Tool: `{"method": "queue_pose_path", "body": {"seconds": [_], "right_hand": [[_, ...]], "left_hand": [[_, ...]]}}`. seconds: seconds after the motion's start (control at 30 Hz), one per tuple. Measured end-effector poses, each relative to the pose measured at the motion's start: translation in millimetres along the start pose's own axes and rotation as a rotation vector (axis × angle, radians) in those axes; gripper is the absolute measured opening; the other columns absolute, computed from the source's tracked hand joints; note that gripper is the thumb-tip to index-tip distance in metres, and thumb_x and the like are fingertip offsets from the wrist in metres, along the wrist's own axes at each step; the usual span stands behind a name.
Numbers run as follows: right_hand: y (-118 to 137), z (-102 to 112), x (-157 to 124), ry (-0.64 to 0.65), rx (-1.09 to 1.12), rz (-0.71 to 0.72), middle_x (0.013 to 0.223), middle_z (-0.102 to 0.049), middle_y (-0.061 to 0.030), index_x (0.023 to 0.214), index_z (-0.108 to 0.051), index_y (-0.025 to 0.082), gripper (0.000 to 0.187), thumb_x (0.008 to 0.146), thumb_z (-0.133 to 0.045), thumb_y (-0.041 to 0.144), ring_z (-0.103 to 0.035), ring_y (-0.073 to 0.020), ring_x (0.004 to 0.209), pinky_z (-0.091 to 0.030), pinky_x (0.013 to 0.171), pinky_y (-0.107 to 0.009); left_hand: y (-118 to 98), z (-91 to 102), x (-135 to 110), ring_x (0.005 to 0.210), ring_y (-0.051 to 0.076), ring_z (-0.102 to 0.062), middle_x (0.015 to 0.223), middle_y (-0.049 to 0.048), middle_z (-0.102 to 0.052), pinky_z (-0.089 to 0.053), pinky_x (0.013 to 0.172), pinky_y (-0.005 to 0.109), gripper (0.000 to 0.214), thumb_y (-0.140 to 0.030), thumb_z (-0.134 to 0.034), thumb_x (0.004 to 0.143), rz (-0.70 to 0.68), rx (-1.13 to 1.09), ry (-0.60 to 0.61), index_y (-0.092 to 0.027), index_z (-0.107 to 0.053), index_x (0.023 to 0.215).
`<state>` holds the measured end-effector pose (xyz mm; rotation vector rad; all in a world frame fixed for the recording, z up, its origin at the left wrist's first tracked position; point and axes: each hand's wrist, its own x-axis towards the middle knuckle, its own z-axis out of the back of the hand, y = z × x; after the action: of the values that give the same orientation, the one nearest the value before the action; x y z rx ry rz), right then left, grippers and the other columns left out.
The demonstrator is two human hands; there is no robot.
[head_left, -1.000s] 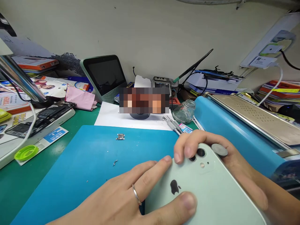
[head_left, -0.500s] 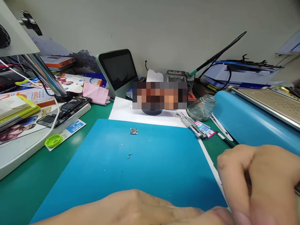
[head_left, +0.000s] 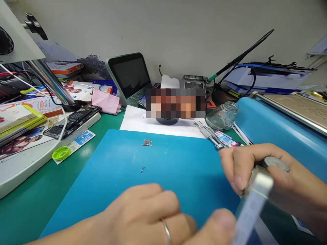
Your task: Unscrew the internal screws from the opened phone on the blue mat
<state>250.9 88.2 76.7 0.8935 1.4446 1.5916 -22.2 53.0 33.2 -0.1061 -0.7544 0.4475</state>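
A pale green phone [head_left: 252,207] stands tilted on its edge at the lower right, blurred by motion. My right hand [head_left: 270,177] grips its upper end, fingers curled round it, and also holds a tool with a round grey cap [head_left: 276,162]. My left hand [head_left: 153,217], with a ring on one finger, is curled at the bottom middle; its thumb touches the phone's lower part. Both hands are over the blue work mat [head_left: 133,177]. A small metal part [head_left: 146,142] and a tiny bent piece [head_left: 142,169] lie on the mat.
Screwdrivers [head_left: 211,134] and a glass jar [head_left: 222,116] lie behind the mat. A blue machine [head_left: 268,126] stands on the right. At the left are an opened phone [head_left: 71,120], a green cap [head_left: 61,153] and a metal post [head_left: 51,83]. A small display [head_left: 130,76] stands at the back.
The phone lay back-up under both hands, then left the view, and now stands on its edge in my right hand. The camera turned slightly rightward.
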Motion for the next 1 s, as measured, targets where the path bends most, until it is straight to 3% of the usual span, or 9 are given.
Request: {"method": "queue_pose_path", "body": {"seconds": [0.07,0.2,0.3,0.4,0.5,0.67,0.8,0.93,1.0], "right_hand": [[-4.0,2.6,0.9,-0.017,-0.017,0.002,0.055,-0.048,0.0025,0.054,-0.065,0.02,0.064,0.076,-0.08,0.077,-0.039,-0.0101,0.046,-0.029,0.039,-0.025],[-9.1,7.5,0.6,0.012,-0.003,0.031,0.056,-0.051,0.0018,0.058,-0.065,0.02,0.06,0.082,-0.078,0.074,-0.041,-0.0108,0.049,-0.027,0.042,-0.026],[-10.5,9.0,-0.1,0.032,-0.002,0.052,0.057,-0.053,0.0012,0.059,-0.065,0.02,0.058,0.085,-0.078,0.069,-0.044,-0.0119,0.052,-0.029,0.045,-0.027],[-11.0,8.6,-0.6,0.032,-0.001,0.043,0.059,-0.053,0.0009,0.059,-0.064,0.02,0.056,0.087,-0.079,0.066,-0.044,-0.0123,0.054,-0.031,0.046,-0.027],[-10.4,7.3,-1.0,0.037,-0.009,0.028,0.06,-0.052,0.001,0.059,-0.062,0.02,0.057,0.087,-0.078,0.067,-0.043,-0.0126,0.054,-0.029,0.046,-0.028],[-9.5,3.7,0.7,-0.002,-0.105,-0.059,0.063,-0.045,0.0028,0.061,-0.055,0.021,0.06,0.089,-0.073,0.071,-0.039,-0.0131,0.058,-0.029,0.052,-0.029],[-7.6,-1.5,5.4,-0.104,-0.305,-0.131,0.061,-0.038,0.0043,0.06,-0.05,0.021,0.062,0.089,-0.071,0.071,-0.032,-0.0114,0.056,-0.024,0.051,-0.028],[-0.8,-11.0,8.1,-0.173,-0.404,-0.211,0.068,-0.062,-0.0004,0.076,-0.072,0.021,0.053,0.09,-0.068,0.072,-0.047,-0.0141,0.055,-0.035,0.05,-0.028],[2.2,-15.8,7.6,-0.211,-0.491,-0.246,0.086,-0.076,-0.0039,0.094,-0.081,0.023,0.047,0.091,-0.068,0.069,-0.06,-0.0184,0.065,-0.045,0.057,-0.03]], "left_hand": [[6.8,-1.4,-2.2,0.052,0.015,-0.051,0.064,-0.0039,-0.061,-0.044,0.049,0.032,0.025,-0.031,-0.063,0.106,-0.05,0.056,-0.148,-0.014,-0.065,0.125],[18.8,4.0,0.9,0.098,0.026,-0.072,0.118,0.0143,-0.077,-0.061,0.083,0.043,0.057,-0.057,-0.04,0.111,-0.012,0.139,0.161,-0.012,-0.073,0.125],[18.2,9.2,8.2,0.14,0.033,-0.062,0.151,0.0181,-0.063,-0.05,0.118,0.051,0.072,-0.063,-0.037,0.11,0.003,0.183,0.398,-0.006,-0.065,0.144],[14.9,11.4,14.1,0.149,0.037,-0.052,0.16,0.0199,-0.049,-0.041,0.125,0.058,0.085,-0.072,-0.034,0.108,0.112,0.184,0.568,-0.004,-0.054,0.154],[16.2,9.6,14.8,0.153,0.038,-0.044,0.164,0.0193,-0.04,-0.034,0.129,0.062,0.092,-0.078,-0.029,0.106,0.19,0.176,0.606,-0.006,-0.047,0.159],[27.4,0.9,10.1,0.153,0.037,-0.045,0.164,0.0186,-0.041,-0.036,0.128,0.063,0.094,-0.079,-0.026,0.105,0.208,0.255,0.528,-0.006,-0.045,0.161],[35.4,3.0,12.5,0.144,0.042,-0.056,0.151,0.03,-0.056,-0.041,0.125,0.06,0.096,-0.074,-0.024,0.108,0.127,0.452,0.339,0.007,-0.057,0.147],[34.7,18.3,23.6,0.132,0.038,-0.067,0.139,0.0221,-0.071,-0.044,0.122,0.056,0.048,-0.034,-0.047,0.112,0.034,0.492,0.123,0.001,-0.07,0.135],[29.8,24.7,27.5,0.113,0.03,-0.074,0.122,0.0154,-0.079,-0.055,0.107,0.047,0.027,-0.016,-0.055,0.105,-0.055,0.391,0.04,-0.004,-0.076,0.117]]}}
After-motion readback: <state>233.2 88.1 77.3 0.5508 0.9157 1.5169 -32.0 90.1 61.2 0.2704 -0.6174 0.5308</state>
